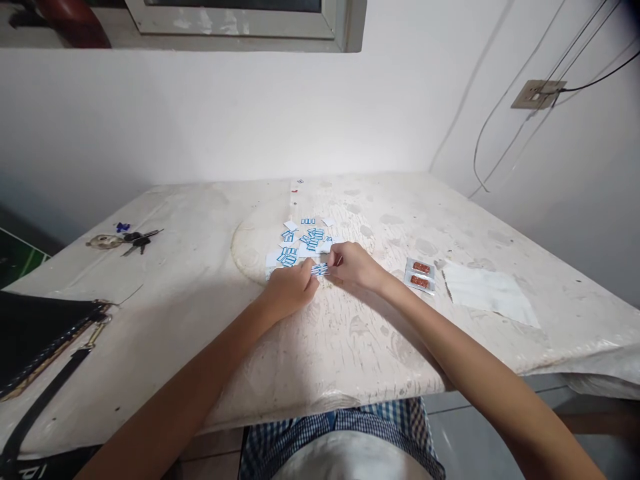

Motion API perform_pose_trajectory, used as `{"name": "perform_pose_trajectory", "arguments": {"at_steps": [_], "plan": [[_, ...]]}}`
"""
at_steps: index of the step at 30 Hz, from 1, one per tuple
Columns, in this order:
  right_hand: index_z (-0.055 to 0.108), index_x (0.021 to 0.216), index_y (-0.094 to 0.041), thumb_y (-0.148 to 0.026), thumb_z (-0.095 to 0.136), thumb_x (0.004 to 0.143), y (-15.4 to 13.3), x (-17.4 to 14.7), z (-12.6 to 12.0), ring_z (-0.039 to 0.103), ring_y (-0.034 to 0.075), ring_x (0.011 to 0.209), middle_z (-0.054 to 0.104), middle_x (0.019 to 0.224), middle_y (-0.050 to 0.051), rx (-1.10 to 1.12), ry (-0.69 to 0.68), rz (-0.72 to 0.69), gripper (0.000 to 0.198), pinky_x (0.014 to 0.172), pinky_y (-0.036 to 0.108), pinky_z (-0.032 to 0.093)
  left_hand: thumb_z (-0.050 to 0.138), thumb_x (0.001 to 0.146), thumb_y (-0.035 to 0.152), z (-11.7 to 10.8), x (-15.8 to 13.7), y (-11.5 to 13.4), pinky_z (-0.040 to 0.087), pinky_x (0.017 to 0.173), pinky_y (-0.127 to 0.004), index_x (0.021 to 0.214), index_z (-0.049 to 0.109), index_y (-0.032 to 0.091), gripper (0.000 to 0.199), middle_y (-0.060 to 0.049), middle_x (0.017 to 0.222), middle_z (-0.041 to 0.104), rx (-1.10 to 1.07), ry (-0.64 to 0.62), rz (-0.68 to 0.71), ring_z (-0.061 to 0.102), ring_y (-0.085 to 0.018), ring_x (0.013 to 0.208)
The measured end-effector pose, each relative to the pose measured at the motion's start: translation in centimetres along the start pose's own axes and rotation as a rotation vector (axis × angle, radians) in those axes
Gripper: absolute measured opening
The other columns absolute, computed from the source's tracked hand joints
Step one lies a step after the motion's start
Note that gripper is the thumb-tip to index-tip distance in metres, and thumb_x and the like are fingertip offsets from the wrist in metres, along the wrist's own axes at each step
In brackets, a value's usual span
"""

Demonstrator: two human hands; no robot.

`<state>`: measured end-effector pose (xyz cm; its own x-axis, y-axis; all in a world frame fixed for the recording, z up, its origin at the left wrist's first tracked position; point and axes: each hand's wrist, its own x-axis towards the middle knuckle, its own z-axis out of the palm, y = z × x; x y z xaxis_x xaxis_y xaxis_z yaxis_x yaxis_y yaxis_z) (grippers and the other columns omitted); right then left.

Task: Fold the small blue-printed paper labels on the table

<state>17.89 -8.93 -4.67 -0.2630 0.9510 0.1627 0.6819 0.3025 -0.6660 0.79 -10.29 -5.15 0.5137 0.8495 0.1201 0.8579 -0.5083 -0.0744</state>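
Observation:
Between my two hands is a small white paper piece with blue print. My left hand pinches its left side with thumb and fingers. From the right, my right hand pinches the other side, fingers closed. Just beyond my hands lies a loose group of white and blue paper pieces, some overlapping. A bluish-white sheet shows partly under them, beside my left hand. The fine print is too small to read.
A blister pack with two reddish-brown pieces and a white cloth or tissue lie at right. Keys sit at left, near a black bag. A plastic-covered table meets the wall. Cables hang from a socket.

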Motion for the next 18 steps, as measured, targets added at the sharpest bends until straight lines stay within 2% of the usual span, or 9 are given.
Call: {"name": "perform_pose_trajectory", "arguments": {"at_steps": [2,6,8,10,12,15,18], "plan": [[0.053,0.071,-0.016,-0.010,0.054,0.060,0.0,-0.1,0.0,0.049,0.011,0.058,0.057,0.066,0.000,-0.026,0.007,0.000,0.013,0.053,0.022,0.034,0.024,0.088,0.028,0.3,0.1,0.0,0.029,0.052,-0.029,0.092,0.046,0.018,0.025,-0.003,0.071,0.062,0.007,0.028,0.001,0.057,-0.020,0.060],[0.051,0.099,-0.016,-0.014,0.056,0.060,0.1,-0.3,-0.2,0.049,0.011,0.061,0.057,0.086,0.004,-0.020,0.015,-0.018,0.040,0.054,0.023,0.034,0.022,0.089,0.028,0.7,0.1,-0.1,0.029,0.052,-0.028,0.095,0.047,0.018,0.027,-0.003,0.071,0.063,0.010,0.052,0.003,0.058,-0.019,0.061],[0.054,0.097,-0.016,-0.014,0.053,0.064,0.0,-0.3,-0.3,0.049,0.011,0.061,0.057,0.085,0.004,0.031,-0.052,-0.055,0.034,0.056,0.023,0.036,0.024,0.089,0.029,0.7,0.1,-0.1,0.028,0.052,-0.028,0.093,0.047,0.017,0.026,-0.003,0.070,0.063,0.009,0.051,0.003,0.058,-0.019,0.061],[0.059,0.087,-0.016,-0.014,0.050,0.067,0.0,-0.2,-0.4,0.049,0.010,0.058,0.058,0.075,0.003,0.093,-0.139,-0.085,0.022,0.056,0.023,0.036,0.024,0.089,0.029,0.7,0.1,-0.1,0.028,0.052,-0.027,0.091,0.048,0.017,0.027,-0.003,0.070,0.062,0.013,0.049,0.010,0.057,-0.018,0.061],[0.060,0.083,-0.015,-0.014,0.049,0.070,0.3,0.1,-0.6,0.050,0.011,0.058,0.058,0.071,0.002,0.142,-0.155,-0.083,0.018,0.056,0.023,0.037,0.023,0.090,0.029,0.7,0.1,-0.1,0.028,0.053,-0.027,0.091,0.048,0.017,0.028,-0.004,0.071,0.062,0.019,0.054,0.018,0.057,-0.017,0.060],[0.061,0.087,-0.013,-0.016,0.047,0.073,1.4,0.9,-0.9,0.053,0.013,0.065,0.062,0.080,0.006,0.104,0.018,-0.036,0.020,0.061,0.026,0.040,0.022,0.090,0.029,0.8,0.1,-0.1,0.028,0.052,-0.027,0.092,0.048,0.017,0.029,-0.003,0.069,0.061,0.028,0.065,0.033,0.056,-0.017,0.059],[0.061,0.098,-0.011,-0.016,0.046,0.076,2.7,1.5,-0.8,0.055,0.020,0.085,0.062,0.098,0.011,-0.110,0.199,-0.087,0.027,0.075,0.032,0.041,0.021,0.090,0.028,1.0,0.1,-0.2,0.026,0.051,-0.027,0.091,0.048,0.016,0.029,-0.004,0.067,0.060,0.044,0.076,0.055,0.055,-0.017,0.058]]}}
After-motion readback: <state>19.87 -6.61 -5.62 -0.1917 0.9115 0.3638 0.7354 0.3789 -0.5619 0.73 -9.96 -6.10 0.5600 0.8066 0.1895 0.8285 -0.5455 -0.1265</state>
